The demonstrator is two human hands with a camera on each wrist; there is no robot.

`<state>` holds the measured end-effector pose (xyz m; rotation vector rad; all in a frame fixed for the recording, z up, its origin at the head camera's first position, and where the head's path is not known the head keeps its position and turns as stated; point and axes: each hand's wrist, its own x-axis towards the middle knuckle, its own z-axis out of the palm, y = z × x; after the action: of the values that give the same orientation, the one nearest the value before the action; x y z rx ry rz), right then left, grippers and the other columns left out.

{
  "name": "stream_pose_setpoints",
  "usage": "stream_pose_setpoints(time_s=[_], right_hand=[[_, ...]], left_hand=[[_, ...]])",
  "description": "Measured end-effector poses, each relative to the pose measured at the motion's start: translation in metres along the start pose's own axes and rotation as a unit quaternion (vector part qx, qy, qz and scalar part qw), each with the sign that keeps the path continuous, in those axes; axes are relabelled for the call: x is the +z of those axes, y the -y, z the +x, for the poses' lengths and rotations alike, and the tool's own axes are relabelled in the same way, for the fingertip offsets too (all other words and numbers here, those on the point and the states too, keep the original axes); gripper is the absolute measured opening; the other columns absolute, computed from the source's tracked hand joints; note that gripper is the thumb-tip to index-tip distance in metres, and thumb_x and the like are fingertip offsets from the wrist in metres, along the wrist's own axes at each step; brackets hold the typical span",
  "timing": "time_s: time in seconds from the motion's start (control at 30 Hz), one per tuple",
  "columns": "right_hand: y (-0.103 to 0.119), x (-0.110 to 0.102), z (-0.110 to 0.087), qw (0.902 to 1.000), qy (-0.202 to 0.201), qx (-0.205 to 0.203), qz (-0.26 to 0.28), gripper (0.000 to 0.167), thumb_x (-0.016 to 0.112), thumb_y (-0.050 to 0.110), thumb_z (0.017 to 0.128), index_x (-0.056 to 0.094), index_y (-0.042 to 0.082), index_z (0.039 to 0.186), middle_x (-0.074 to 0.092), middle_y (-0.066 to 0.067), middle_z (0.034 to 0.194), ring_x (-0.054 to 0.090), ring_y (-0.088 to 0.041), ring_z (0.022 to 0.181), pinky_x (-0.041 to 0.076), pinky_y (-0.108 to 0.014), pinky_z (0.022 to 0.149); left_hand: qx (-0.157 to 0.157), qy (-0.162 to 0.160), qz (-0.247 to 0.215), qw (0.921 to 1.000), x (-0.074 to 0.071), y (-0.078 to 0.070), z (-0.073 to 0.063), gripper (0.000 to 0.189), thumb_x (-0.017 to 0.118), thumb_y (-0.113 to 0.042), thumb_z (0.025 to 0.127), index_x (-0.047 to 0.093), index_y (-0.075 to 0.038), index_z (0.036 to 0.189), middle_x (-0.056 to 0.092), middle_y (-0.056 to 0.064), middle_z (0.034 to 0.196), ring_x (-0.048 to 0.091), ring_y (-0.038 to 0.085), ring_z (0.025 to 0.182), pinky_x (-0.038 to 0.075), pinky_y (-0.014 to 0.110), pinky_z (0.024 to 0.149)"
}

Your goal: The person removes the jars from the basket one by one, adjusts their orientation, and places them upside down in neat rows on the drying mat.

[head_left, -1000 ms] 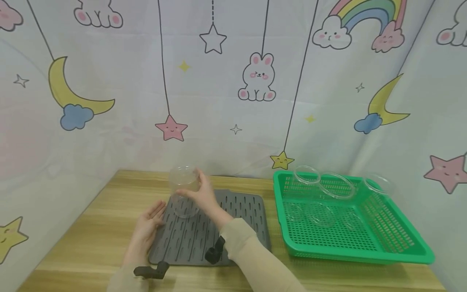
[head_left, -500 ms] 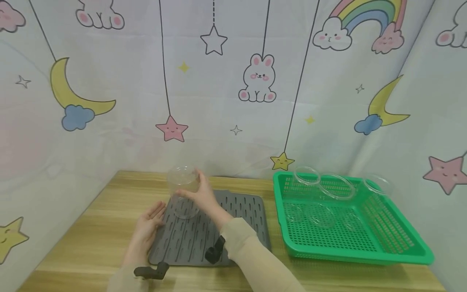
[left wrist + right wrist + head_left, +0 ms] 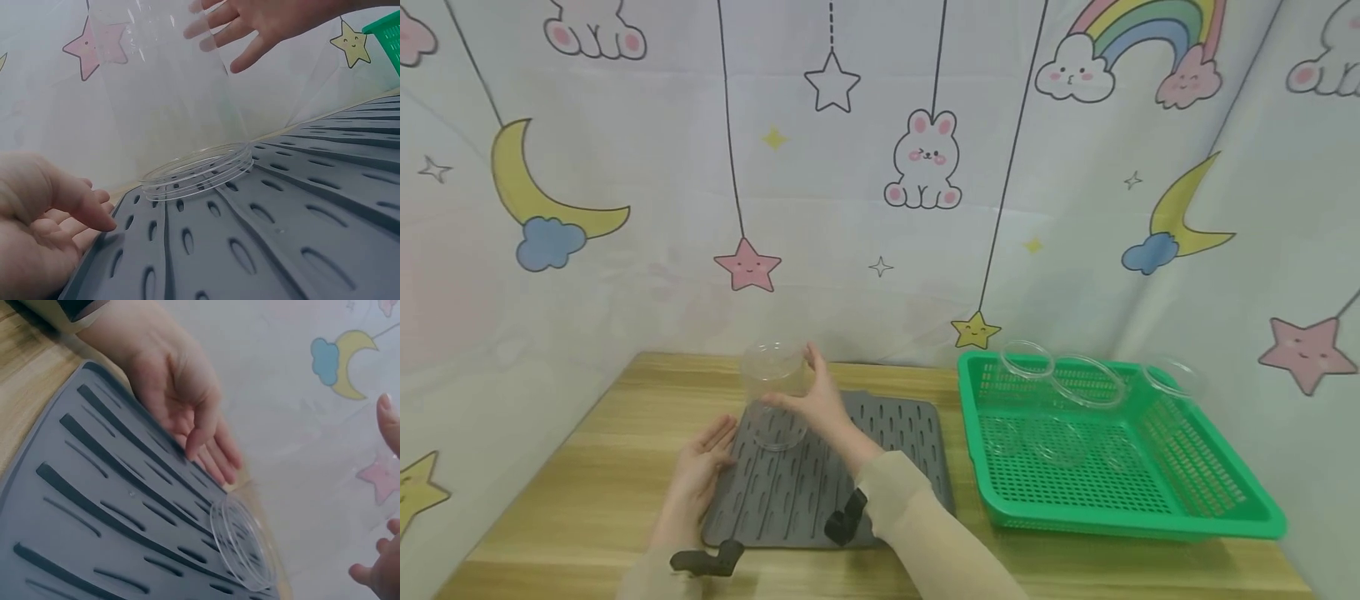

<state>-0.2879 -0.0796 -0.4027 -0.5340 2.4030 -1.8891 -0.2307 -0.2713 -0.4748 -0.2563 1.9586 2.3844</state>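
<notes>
A clear cylindrical cup [image 3: 775, 371] stands upright on the grey slotted drying mat [image 3: 891, 425], near its far left corner. Its see-through wall is hard to make out; the ringed lower end [image 3: 197, 175] shows best in the left wrist view. My right hand [image 3: 812, 404] holds the cup from the right side at mid-height, thumb at the front and fingers behind. Beside the mat's left edge, my left hand [image 3: 696, 471] is palm up with relaxed fingers, apart from the cup. In the right wrist view the left hand [image 3: 178, 394] lies along that same edge.
To the right is a green plastic basket [image 3: 1123, 525] with several clear round vessels [image 3: 1090, 382] leaning in it, their rims above its back edge. A wood-grain table [image 3: 587, 475] lies beneath, and a printed curtain [image 3: 842, 183] hangs close behind.
The head view has shifted slightly. Both hands and the cup stay nearly in place, with the right hand still around the cup.
</notes>
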Motion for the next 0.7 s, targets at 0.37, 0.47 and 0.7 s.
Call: stream_pose_setpoints(time_s=[0.37, 0.47, 0.7], right_hand=[[0.025, -0.027, -0.02, 0.9983, -0.034, -0.021, 0.042, 0.105, 0.084, 0.028, 0.077, 0.016, 0.024, 0.157, 0.026, 0.005, 0.161, 0.022, -0.024, 0.149, 0.026, -0.058, 0.119], [0.037, -0.038, -0.028, 0.9964, -0.04, -0.045, 0.06, 0.103, 0.083, 0.024, 0.078, 0.017, 0.023, 0.157, 0.026, 0.004, 0.161, 0.021, -0.022, 0.149, 0.023, -0.055, 0.121], [0.065, -0.071, -0.049, 0.9893, -0.055, -0.104, 0.086, 0.103, 0.083, 0.03, 0.078, 0.017, 0.019, 0.157, 0.027, 0.002, 0.16, 0.021, -0.021, 0.149, 0.022, -0.049, 0.122]], left_hand=[[0.0, 0.008, 0.008, 0.9999, -0.001, 0.002, 0.001, 0.082, 0.032, 0.023, 0.082, 0.0, 0.002, 0.154, 0.004, 0.022, 0.163, 0.009, 0.031, 0.151, 0.013, 0.037, 0.124], [-0.002, 0.007, 0.014, 0.9999, -0.002, 0.003, 0.003, 0.083, 0.032, 0.023, 0.082, -0.001, 0.001, 0.155, 0.004, 0.021, 0.163, 0.009, 0.031, 0.151, 0.014, 0.038, 0.124], [-0.005, 0.01, 0.016, 0.9998, -0.001, 0.002, 0.004, 0.084, 0.032, 0.023, 0.081, -0.002, 0.001, 0.155, 0.003, 0.021, 0.163, 0.008, 0.032, 0.151, 0.014, 0.037, 0.124]])
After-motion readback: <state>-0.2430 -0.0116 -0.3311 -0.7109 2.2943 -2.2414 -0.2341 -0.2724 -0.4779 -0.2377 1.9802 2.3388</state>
